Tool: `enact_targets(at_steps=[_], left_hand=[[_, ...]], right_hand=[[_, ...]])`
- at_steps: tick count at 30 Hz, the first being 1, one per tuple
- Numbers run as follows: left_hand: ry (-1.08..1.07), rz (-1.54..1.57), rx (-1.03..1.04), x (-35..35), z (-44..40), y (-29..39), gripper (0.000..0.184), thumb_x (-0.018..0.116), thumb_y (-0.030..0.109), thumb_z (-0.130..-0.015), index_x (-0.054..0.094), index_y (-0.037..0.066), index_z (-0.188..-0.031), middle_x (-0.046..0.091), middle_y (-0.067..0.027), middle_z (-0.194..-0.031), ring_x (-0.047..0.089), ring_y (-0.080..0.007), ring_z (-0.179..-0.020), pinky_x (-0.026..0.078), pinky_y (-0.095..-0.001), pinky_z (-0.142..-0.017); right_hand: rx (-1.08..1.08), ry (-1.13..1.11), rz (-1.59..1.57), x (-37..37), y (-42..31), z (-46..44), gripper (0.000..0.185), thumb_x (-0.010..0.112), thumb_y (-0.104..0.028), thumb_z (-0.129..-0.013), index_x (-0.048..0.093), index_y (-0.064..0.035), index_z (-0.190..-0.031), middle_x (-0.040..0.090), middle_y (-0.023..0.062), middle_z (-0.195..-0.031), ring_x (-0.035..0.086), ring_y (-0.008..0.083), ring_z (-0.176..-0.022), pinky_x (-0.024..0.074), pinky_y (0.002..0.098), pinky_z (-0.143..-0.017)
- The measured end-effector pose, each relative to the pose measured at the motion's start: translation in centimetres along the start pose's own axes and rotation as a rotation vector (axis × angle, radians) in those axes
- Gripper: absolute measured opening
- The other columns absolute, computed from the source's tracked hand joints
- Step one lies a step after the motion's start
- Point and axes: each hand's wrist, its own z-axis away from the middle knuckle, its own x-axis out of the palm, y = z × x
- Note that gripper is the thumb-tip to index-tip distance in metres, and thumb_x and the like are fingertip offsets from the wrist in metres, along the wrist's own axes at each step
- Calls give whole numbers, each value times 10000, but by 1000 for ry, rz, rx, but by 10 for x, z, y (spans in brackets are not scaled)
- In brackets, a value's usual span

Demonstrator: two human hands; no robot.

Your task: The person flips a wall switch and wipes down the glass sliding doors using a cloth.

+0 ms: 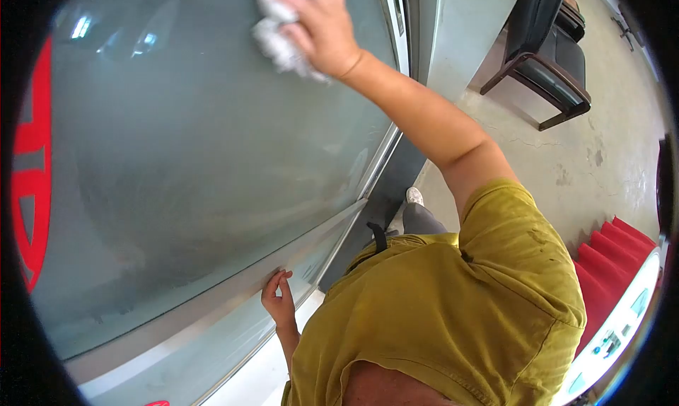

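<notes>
A white cloth (pixel 283 51) is held by the R hand (pixel 324 27) at upper centre of the frame, apparently against the glass panel (pixel 212 144); the fingers are wrapped round it and the thumb is sunk in the folds, prob. so that a soft wad, not bare fingertips, is put to the pane. At lower centre-left, the L hand (pixel 278 301) is set at the pale rail (pixel 191 312), perhaps for balance; its fingers are loosely bent, nothing is seen in them, and whether the rail is gripped or just touched can't be told. The cloth is bunched, w/ deep creases & a ragged lower edge; its top is cut off by the frame. Red lettering (pixel 44 162) is seen at far left.
</notes>
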Motion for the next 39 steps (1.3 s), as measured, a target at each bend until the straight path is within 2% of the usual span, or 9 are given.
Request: enact_targets(at_steps=[9,11,12,14,19,23,26,37,39], left_hand=[[52,-9,-78,2,4,6,146,593,64,-890,710,-9,-936,729,-100,-853,666,-196,-849,487,-340,-869],[66,-18,-56,3,5,-1,146,593,65,-890,710,-9,-936,728,-101,-850,666,-195,-844,487,-340,-867],[77,-24,-35,4,5,-4,146,593,65,-890,710,-10,-935,728,-101,-846,667,-194,-839,487,-340,-866],[87,-1,-28,6,4,-4,146,592,63,-890,710,-9,-940,728,-101,-845,667,-191,-838,487,-340,-864],[83,-26,-12,8,5,4,149,586,53,-890,708,-12,-945,726,-98,-840,669,-187,-839,487,-335,-855],[96,77,-96,9,4,6,149,583,49,-891,710,-20,-928,721,-102,-834,665,-187,-838,482,-327,-852],[110,41,-78,10,3,10,154,575,47,-894,711,-24,-909,719,-106,-830,661,-183,-839,483,-324,-846],[159,-8,-40,12,5,8,169,549,48,-916,699,-31,-911,712,-110,-821,671,-189,-791,498,-318,-808],[161,9,-44,13,7,4,172,547,49,-919,699,-31,-910,713,-110,-822,671,-190,-791,498,-315,-804]], right_hand=[[1749,470,-964,41,57,334,558,271,-461,-1021,242,-162,-1492,360,42,-1462,368,224,-1320,296,340,-1092],[1957,373,-925,45,59,339,475,244,-155,-1014,253,-83,-1483,324,120,-1465,323,261,-1345,222,354,-1133],[1830,387,-966,45,67,339,550,275,-429,-1025,234,-153,-1499,257,52,-1533,295,226,-1375,251,350,-1121],[1142,-22,-97,41,43,252,579,357,-7,-925,223,-50,-1486,298,177,-1480,267,355,-1373,193,389,-1149],[470,68,-155,-22,16,21,520,613,-110,-797,470,-59,-1294,498,217,-1135,444,407,-1065,351,480,-920],[111,-3,-56,-29,44,-21,593,559,-133,-874,360,-25,-1422,382,219,-1373,371,348,-1282,285,433,-1056],[338,12,-82,-3,92,48,464,629,-115,-782,522,-53,-1229,530,190,-1106,474,399,-1037,378,476,-897],[1232,-135,-101,-2,104,314,441,414,-93,-941,414,-81,-1382,490,201,-1319,468,373,-1222,353,381,-1041],[1991,-53,-596,-5,121,317,382,315,-166,-1009,438,-99,-1364,565,90,-1227,546,236,-1106,415,355,-976]])
